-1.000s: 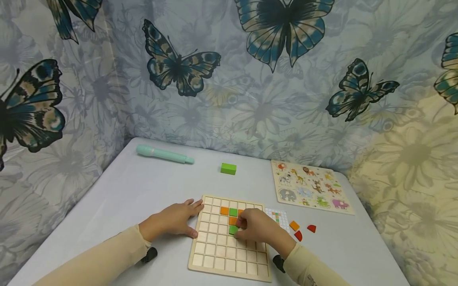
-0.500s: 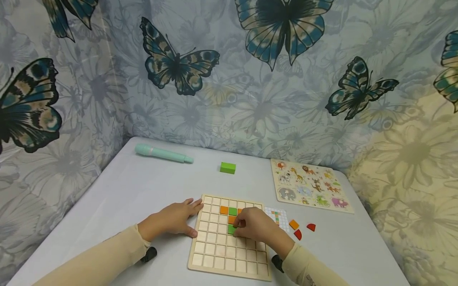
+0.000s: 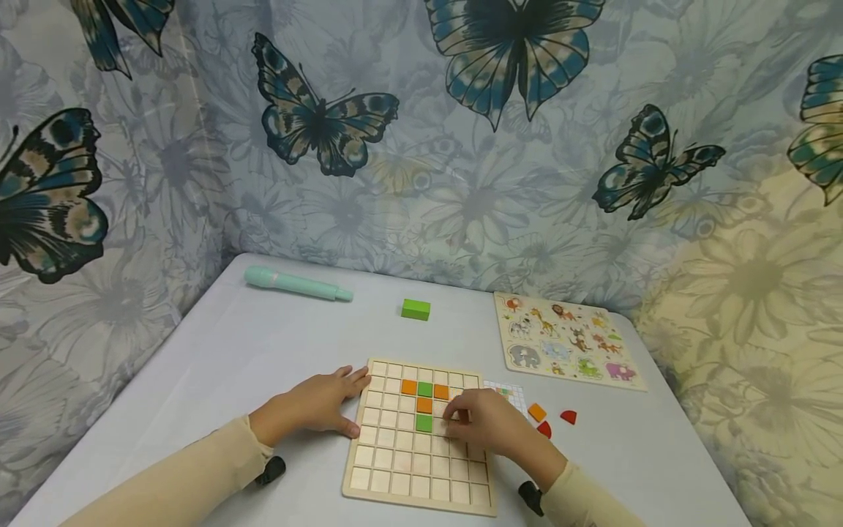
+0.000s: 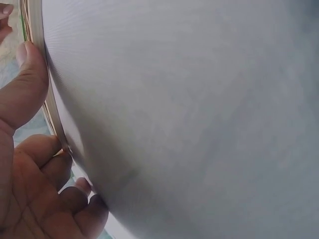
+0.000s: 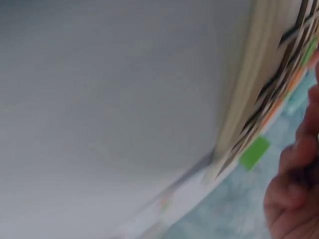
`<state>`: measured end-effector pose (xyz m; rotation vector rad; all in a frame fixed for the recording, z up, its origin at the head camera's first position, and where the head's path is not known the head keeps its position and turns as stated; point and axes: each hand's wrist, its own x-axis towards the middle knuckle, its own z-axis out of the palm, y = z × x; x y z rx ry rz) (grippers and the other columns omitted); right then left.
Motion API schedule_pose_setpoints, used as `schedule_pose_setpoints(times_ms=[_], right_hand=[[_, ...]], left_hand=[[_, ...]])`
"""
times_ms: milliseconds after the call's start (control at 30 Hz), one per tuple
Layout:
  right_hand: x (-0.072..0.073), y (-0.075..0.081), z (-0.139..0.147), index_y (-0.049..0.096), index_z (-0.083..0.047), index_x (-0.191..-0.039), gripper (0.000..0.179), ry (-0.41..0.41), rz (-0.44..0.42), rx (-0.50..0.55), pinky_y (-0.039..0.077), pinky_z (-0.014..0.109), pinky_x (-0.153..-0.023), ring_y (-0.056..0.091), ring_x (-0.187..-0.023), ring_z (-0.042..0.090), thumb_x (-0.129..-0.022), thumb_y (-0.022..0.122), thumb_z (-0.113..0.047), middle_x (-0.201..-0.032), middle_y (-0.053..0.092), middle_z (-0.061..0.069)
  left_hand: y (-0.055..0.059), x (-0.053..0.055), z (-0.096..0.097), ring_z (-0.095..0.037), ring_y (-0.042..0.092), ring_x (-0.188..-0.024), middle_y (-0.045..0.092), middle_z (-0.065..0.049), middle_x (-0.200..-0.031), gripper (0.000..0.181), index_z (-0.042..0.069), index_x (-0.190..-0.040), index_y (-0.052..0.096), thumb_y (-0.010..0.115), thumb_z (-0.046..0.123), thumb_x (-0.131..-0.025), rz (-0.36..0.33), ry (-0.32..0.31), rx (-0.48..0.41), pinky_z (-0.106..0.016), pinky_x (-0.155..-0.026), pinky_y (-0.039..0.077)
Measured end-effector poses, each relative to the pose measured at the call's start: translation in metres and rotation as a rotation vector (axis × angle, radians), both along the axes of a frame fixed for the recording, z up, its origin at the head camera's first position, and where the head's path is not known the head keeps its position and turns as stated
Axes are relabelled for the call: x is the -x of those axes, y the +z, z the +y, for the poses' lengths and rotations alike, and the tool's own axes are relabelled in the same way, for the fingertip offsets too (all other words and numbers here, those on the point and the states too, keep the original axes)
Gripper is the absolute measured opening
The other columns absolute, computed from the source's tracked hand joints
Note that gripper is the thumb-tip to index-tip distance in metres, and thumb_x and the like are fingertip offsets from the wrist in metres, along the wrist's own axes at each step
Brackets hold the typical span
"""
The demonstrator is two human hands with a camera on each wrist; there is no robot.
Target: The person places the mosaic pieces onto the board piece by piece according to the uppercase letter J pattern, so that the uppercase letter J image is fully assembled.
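A wooden grid board (image 3: 395, 483) lies on the table with orange and green square tiles set in its upper cells. The lowest is a green tile (image 3: 424, 424), directly under an orange tile (image 3: 424, 405). My left hand (image 3: 320, 402) rests at the board's left edge, fingers spread, thumb lower down; the left wrist view shows the thumb (image 4: 31, 82) touching the board's side. Over the right half of the board hovers my right hand (image 3: 487, 421), fingers loosely bent, and no tile shows between them. It partly hides a small printed pattern card (image 3: 516, 395).
Right of the card lie a loose orange tile (image 3: 536, 413) and two red quarter-round pieces (image 3: 568, 417). An animal puzzle board (image 3: 566, 340) sits at the back right. Farther back are a green block (image 3: 416, 309) and a mint-coloured tube (image 3: 298, 284). Black objects (image 3: 271, 470) lie near both wrists.
My right hand has come off the lowest green tile and moved right, uncovering that tile and the upper right orange one. My left hand stays at the board's edge.
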<state>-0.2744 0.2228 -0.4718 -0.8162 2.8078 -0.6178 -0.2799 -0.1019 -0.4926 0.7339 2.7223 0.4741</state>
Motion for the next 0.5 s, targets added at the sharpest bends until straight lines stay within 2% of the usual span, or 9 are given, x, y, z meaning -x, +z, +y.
schedule_pose_setpoints(times_ms=[133, 200, 267, 333, 500], right_hand=[[-0.001, 0.008, 0.044, 0.07, -0.019, -0.083, 0.008, -0.263, 0.065, -0.087, 0.042, 0.029, -0.054, 0.048, -0.06, 0.009, -0.084, 0.077, -0.022, -0.068, 0.053, -0.009], [-0.002, 0.01, 0.066, 0.07, -0.011, -0.088, 0.012, -0.405, 0.048, -0.136, 0.042, 0.032, -0.053, 0.049, -0.059, 0.012, -0.084, 0.076, -0.021, -0.066, 0.054, -0.005], [-0.002, 0.011, 0.084, 0.07, -0.004, -0.095, 0.022, -0.497, 0.017, -0.185, 0.043, 0.035, -0.055, 0.051, -0.061, 0.015, -0.084, 0.075, -0.022, -0.069, 0.056, -0.001], [-0.001, 0.01, 0.096, 0.068, 0.001, -0.098, 0.029, -0.542, -0.018, -0.213, 0.046, 0.037, -0.057, 0.053, -0.063, 0.017, -0.083, 0.076, -0.024, -0.071, 0.059, 0.002], [0.007, 0.002, 0.095, 0.068, 0.0, -0.09, 0.028, -0.541, -0.04, -0.221, 0.048, 0.037, -0.059, 0.054, -0.066, 0.018, -0.082, 0.076, -0.025, -0.077, 0.062, 0.004]], left_hand=[[0.001, 0.002, 0.002, -0.032, 0.023, -0.144, 0.028, -0.002, -0.159, 0.097, 0.011, -0.152, 0.039, 0.079, 0.052, -0.073, -0.002, -0.006, -0.015, -0.055, -0.108, 0.032], [0.001, 0.003, 0.002, -0.031, 0.024, -0.144, 0.028, -0.001, -0.159, 0.097, 0.012, -0.152, 0.039, 0.079, 0.052, -0.073, 0.0, -0.004, -0.012, -0.054, -0.108, 0.032], [-0.001, 0.003, 0.001, -0.03, 0.024, -0.144, 0.029, 0.0, -0.159, 0.097, 0.013, -0.152, 0.039, 0.078, 0.053, -0.073, 0.001, 0.0, -0.003, -0.054, -0.107, 0.033], [-0.002, 0.002, 0.0, -0.03, 0.025, -0.144, 0.029, 0.0, -0.158, 0.097, 0.014, -0.152, 0.039, 0.078, 0.054, -0.073, 0.002, -0.001, 0.001, -0.054, -0.107, 0.034], [-0.002, -0.003, -0.012, -0.032, 0.026, -0.144, 0.03, -0.001, -0.158, 0.098, 0.012, -0.152, 0.039, 0.079, 0.052, -0.073, 0.009, 0.01, -0.003, -0.055, -0.107, 0.034]])
